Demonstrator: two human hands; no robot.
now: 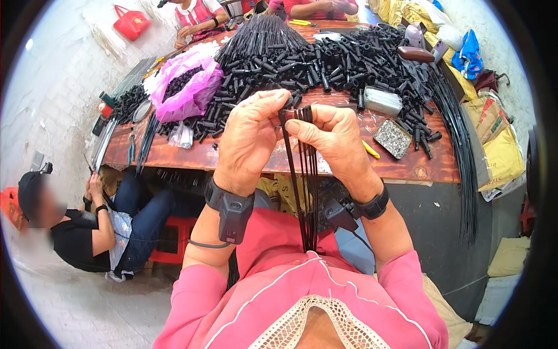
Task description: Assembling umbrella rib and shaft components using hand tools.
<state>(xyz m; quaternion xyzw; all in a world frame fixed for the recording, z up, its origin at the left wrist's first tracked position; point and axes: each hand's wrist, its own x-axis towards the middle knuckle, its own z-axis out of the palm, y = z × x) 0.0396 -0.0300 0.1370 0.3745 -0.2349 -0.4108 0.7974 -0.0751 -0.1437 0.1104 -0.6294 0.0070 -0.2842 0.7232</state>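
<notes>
My right hand is closed round the upper end of a bundle of thin black rods, which hang down to my lap. Close beside it, my left hand pinches a small black piece between thumb and fingertips, at the top of one rod standing a little apart from the others. Whether the piece is fixed to that rod I cannot tell. Both hands are above the front edge of the reddish wooden table. Beyond them lies a wide heap of black tubular parts.
A pink plastic bag of small black parts stands left. Right are a tin of small metal bits, a clear box and long black rods over the edge. A person sits left; others work across the table.
</notes>
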